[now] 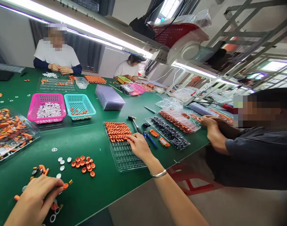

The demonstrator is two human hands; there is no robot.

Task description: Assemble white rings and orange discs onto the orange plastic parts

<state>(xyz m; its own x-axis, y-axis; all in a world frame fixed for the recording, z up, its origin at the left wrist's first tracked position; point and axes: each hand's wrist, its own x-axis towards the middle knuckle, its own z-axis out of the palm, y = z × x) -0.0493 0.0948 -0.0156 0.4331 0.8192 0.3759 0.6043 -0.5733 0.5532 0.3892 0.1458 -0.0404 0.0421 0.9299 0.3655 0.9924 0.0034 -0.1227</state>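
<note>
My left hand (41, 193) is at the near left, with thumb and forefinger pinched on a small orange part (66, 186). A gold-coloured tip sticks out beside that part. Under and around this hand lie loose orange pieces (42, 169) and metal rings (53, 217), partly hidden. My right hand (140, 146), with a silver bangle on its wrist, reaches over a clear slotted tray (124, 157). Its fingertips close on an orange piece at the edge of the rows of orange pieces (116, 130). Orange cups (82, 162) and white discs (61, 162) lie between my hands.
A pink basket (31, 108) of white pieces and a turquoise basket (93, 110) stand beyond. Stacked clear trays (109, 98) stand behind. A hammer (135, 124), blue pens (152, 141) and a tray of black parts (168, 131) lie rightward. A co-worker's hands (211, 122) are at right; other people sit across.
</note>
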